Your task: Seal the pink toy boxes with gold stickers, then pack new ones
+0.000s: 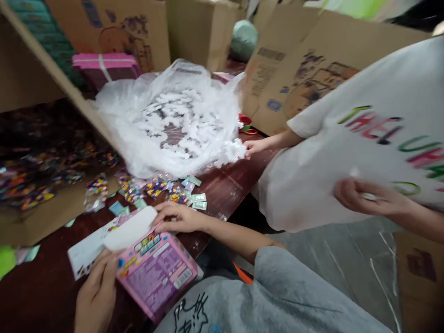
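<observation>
Dark tabletop (227,192) bears packets (159,188) between pink box (161,273) and bag (147,155).

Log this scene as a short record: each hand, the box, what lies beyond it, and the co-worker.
Left hand: grips the left side of the box
Right hand: fingers at the end of the white flap
Box: pink and purple, tilted, flap open
Beyond: colourful packets, pale green sachets, plastic bag of white pieces
Left: carton holding more packets
Co-worker: one hand at white pieces by the bag's edge
</observation>
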`<state>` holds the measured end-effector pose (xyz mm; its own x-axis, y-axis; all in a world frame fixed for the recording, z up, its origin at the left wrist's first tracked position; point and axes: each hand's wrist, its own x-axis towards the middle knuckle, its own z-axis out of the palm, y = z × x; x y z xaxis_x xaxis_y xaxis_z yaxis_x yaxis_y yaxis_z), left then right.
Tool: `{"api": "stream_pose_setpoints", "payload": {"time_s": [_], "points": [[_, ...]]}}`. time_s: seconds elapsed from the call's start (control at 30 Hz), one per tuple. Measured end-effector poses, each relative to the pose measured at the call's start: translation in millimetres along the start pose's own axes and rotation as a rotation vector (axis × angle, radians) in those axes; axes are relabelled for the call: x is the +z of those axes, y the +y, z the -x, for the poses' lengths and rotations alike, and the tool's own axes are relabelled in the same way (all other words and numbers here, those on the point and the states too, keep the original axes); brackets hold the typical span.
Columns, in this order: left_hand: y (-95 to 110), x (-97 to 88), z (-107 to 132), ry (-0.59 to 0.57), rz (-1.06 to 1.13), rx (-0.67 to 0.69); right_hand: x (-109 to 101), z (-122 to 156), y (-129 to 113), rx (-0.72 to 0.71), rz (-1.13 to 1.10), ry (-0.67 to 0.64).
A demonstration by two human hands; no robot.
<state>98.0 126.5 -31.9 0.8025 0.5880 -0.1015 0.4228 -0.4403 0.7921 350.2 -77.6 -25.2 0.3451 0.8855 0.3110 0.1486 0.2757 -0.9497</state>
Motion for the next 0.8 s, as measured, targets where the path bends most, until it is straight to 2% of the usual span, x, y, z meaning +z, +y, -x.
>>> {"api": "stream_pose_setpoints", "payload": {"time_s": [0.03, 0.07, 0.1, 0.17, 0.23, 0.33, 0.47, 0.63, 0.73, 0.8], "points": [[18.6, 2.4, 2.5, 0.121, 0.07, -0.086, 2.2, 2.3, -4.6, -0.023, 0.027, 0.051], [36.6, 5.4, 4.0, 0.182, 0.167, -0.129, 4.2, 6.0, -8.6, -0.003, 0.031, 0.088], [52.2, 8.3, 4.3, 0.191, 0.261, -0.123, 5.2, 10.3, -11.8, 0.039, 0.021, 0.11], [72.7, 11.8, 2.1, 0.134, 0.354, -0.081, 3.0, 17.4, -16.1, 0.137, -0.002, 0.073], [80.7, 11.7, 0.2, 0.026, 0.348, -0.028, -2.2, 18.7, -19.0, 0.186, 0.006, -0.002], [84.1, 10.0, 1.1, -0.077, 0.372, -0.024, -5.1, 11.4, -25.8, 0.31, -0.003, -0.024], [85.0, 10.6, 2.6, -0.047, 0.464, -0.02, -3.0, 2.2, -36.2, 0.398, -0.028, 0.006], [73.6, 19.1, 20.5, -0.112, 0.487, 0.046, -11.3, 16.7, -38.7, 0.357, 0.086, -0.123], [66.5, 24.6, 39.3, -0.051, 0.55, 0.071, -12.9, 22.8, -39.4, 0.287, 0.135, -0.201], [62.1, 20.9, 50.1, -0.001, 0.549, 0.09, -10.7, 13.0, -38.1, 0.224, 0.18, -0.289]]}}
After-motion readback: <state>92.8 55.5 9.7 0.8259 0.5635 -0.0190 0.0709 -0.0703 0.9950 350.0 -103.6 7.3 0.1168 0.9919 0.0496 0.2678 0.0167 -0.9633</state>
